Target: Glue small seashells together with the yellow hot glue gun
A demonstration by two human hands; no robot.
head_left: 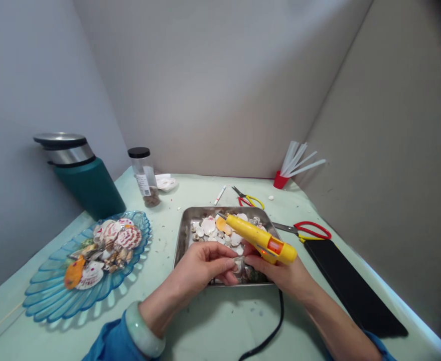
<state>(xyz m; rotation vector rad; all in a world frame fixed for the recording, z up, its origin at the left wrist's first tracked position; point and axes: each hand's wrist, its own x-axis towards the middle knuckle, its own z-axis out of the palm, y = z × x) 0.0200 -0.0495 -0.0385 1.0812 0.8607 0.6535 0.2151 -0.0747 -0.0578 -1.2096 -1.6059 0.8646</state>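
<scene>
A yellow hot glue gun (256, 235) is in my right hand (280, 275), its nozzle pointing up and left over a metal tray (178, 240). An orange light glows on its body. My left hand (208, 265) is closed in a pinch at the tray's near side, close to the right fingertips. Something small and pale shows between the two hands, perhaps a shell; I cannot make it out. White shells (208, 225) and an orange shell (224, 226) lie in the tray below the glue gun. A black cord (280, 313) runs from under my right hand.
At left, a blue scalloped dish (50, 291) holds several shells, with a teal bottle (87, 188) behind it. A clear jar (144, 178) stands farther back. Small scissors (248, 197), large scissors (310, 230), a black slab (351, 286) and a red cup (280, 180) of glue sticks are at right.
</scene>
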